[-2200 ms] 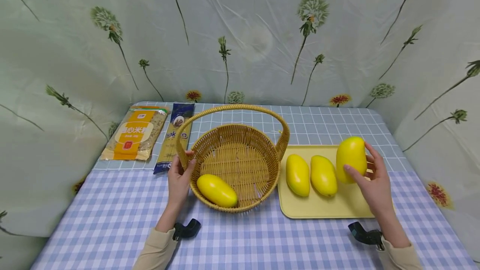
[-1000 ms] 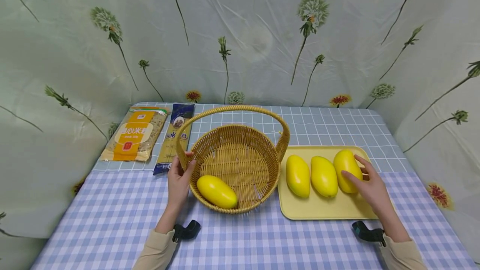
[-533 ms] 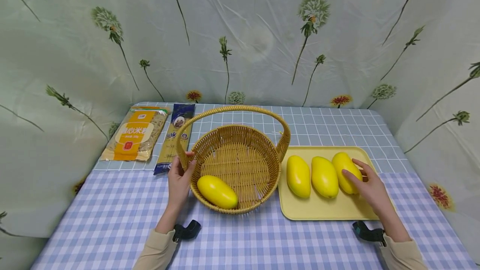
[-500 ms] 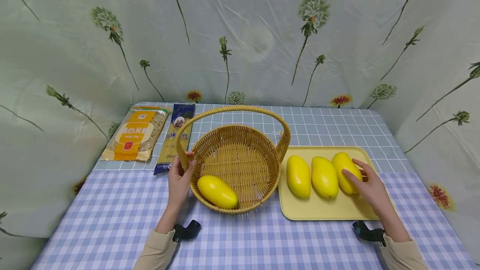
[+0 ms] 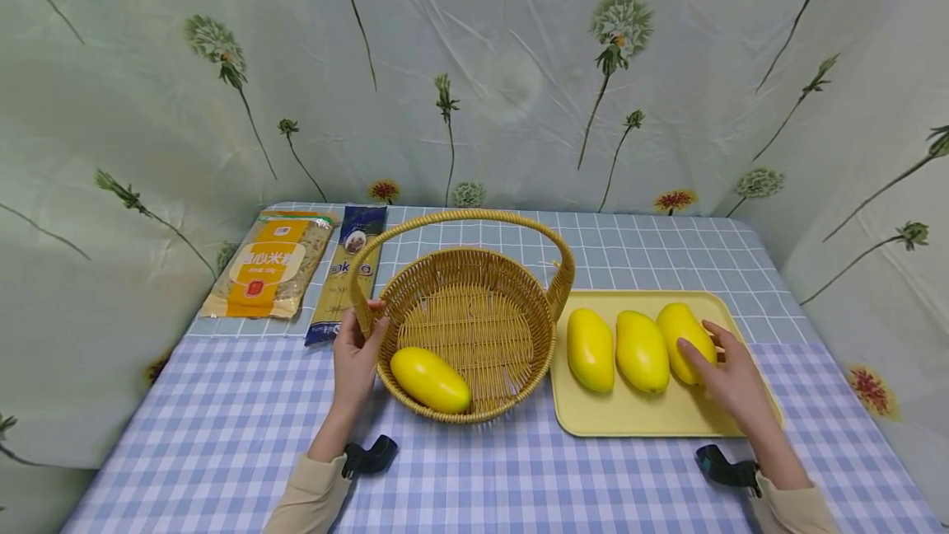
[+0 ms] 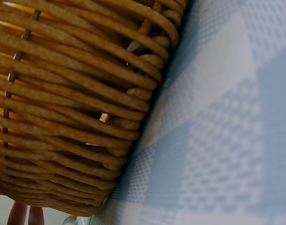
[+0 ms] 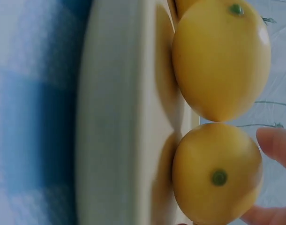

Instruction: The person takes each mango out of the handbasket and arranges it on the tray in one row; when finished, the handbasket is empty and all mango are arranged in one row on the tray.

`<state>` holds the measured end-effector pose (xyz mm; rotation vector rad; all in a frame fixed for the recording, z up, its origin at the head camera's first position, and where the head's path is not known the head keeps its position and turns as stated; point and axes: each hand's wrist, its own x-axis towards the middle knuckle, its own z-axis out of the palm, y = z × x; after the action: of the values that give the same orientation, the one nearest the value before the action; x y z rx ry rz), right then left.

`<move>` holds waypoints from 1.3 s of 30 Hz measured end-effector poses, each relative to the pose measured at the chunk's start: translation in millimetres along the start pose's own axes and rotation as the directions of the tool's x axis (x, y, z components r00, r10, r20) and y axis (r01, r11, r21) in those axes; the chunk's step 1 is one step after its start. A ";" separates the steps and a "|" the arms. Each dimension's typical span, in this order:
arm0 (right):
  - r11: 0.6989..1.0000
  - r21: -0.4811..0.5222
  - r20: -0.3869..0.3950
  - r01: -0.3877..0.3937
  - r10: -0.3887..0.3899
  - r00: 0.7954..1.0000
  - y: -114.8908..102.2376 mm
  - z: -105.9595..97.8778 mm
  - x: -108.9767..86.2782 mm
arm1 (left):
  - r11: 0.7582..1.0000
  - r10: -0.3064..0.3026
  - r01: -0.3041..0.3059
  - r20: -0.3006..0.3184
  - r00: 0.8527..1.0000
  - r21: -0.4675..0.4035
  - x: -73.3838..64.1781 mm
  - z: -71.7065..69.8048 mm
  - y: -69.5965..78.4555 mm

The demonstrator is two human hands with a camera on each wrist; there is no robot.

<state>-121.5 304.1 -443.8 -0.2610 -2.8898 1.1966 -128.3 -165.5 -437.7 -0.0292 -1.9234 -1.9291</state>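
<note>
My left hand (image 5: 357, 357) grips the left rim of a round wicker basket (image 5: 482, 311) at the foot of its tall handle. The left wrist view shows the basket's woven side (image 6: 72, 93) close up. One yellow mango (image 5: 430, 379) lies inside the basket, at its front left. On the right, a pale yellow tray (image 5: 630, 414) bears a left mango (image 5: 590, 350), a middle mango (image 5: 641, 351) and a right mango (image 5: 680, 332). My right hand (image 5: 730, 377) is around the right mango; in the right wrist view a gap shows between thumb (image 7: 276, 143) and fruit.
An orange-labelled food bag (image 5: 267, 266) and a blue and gold packet (image 5: 344, 274) lie at the back left. The table has a checked cloth (image 5: 474, 476). A flower-printed curtain (image 5: 511, 81) stands behind and at both sides.
My right hand has lowered the right mango onto the tray beside the other two. Its fingers have since loosened and shifted slightly right. The left hand and basket stay put.
</note>
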 end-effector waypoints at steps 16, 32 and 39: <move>0.899 -0.042 -0.472 0.435 -0.402 0.785 -38.0 21.9 -19.0 | 1.000 0.003 -0.003 -0.006 1.000 0.008 0.2 -1.6 -3.2; 0.670 0.021 -0.349 0.742 -0.691 0.634 -115.5 56.3 -35.3 | 1.000 0.002 -0.002 0.001 1.000 0.000 0.7 -0.7 -0.3; 0.627 0.083 -0.215 0.774 -0.747 0.628 -146.2 78.2 -38.5 | 1.000 -0.004 0.004 -0.001 1.000 0.005 0.1 -0.3 -1.0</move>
<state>-110.9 141.6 -394.2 0.7778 -2.2679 1.1272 -128.6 -165.8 -438.7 -0.0228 -1.9295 -1.9263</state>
